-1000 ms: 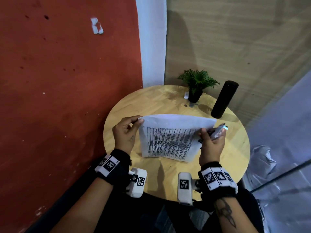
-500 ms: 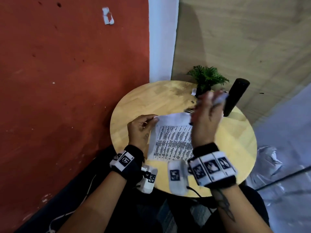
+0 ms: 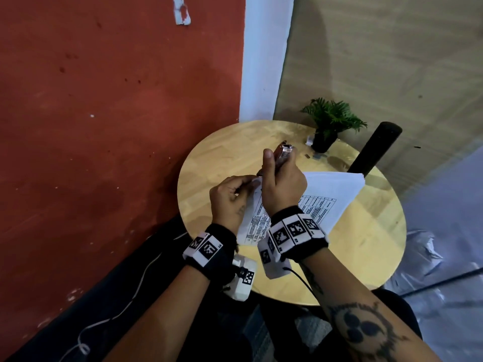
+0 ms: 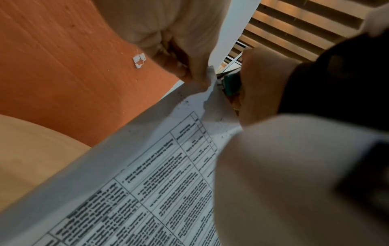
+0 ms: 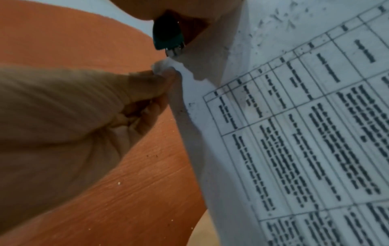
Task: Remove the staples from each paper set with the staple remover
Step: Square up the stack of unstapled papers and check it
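Note:
A stapled paper set (image 3: pixel 332 194) printed with tables lies partly on the round wooden table (image 3: pixel 217 163), its left corner lifted. My left hand (image 3: pixel 230 197) pinches that crumpled corner (image 5: pixel 166 66) between thumb and fingers. My right hand (image 3: pixel 281 178) grips the staple remover (image 3: pixel 283 152), a green-and-metal tool, with its metal tip (image 5: pixel 174 50) right at the pinched corner. In the left wrist view the remover (image 4: pixel 230 83) shows just behind the corner (image 4: pixel 210 74). Whether the tip has hold of a staple cannot be seen.
A small potted plant (image 3: pixel 330 121) and a tall black cylinder (image 3: pixel 373 150) stand at the table's far side. A red wall (image 3: pixel 117 126) runs close on the left. The near right part of the tabletop is bare wood.
My right hand swung with the staple remover from the paper's right edge up and across to the left corner. The left hand lifted and pinched that corner tighter. The camera view shifted.

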Demonstrator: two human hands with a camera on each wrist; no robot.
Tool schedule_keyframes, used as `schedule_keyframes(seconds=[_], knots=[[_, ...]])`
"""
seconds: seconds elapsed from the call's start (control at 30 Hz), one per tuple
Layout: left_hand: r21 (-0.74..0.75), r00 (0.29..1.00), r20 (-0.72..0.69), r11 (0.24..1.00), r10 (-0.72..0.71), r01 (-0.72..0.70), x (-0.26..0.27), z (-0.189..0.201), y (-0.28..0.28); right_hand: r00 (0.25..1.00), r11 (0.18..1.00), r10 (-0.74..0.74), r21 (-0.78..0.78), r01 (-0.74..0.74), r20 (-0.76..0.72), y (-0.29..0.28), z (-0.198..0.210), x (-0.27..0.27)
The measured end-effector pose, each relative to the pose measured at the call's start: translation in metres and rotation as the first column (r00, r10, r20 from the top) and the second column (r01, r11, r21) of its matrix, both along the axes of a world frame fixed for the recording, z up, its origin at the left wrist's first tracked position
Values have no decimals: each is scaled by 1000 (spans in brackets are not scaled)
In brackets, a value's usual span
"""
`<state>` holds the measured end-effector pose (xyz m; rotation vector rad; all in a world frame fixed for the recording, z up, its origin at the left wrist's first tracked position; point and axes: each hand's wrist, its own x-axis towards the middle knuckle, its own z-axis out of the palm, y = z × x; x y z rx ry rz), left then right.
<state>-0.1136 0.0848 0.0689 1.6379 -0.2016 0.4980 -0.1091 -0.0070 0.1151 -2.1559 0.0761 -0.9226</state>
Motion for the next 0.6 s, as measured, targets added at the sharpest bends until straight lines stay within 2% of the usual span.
schedule_keyframes(seconds=[0.27,0.43,0.6], knots=[[25,999,42,1000,10,-11,0,4,4,994,960,29,-281,3,109,2,-9,7],[23,1000,25,1000,-14,14,-1,4,6,981,930,83,-367,-14,173,4,-12,14],[-86,974,-94,977,-205,197,-2,8,9,969,935,97,-354,-12,225,2,-8,17]])
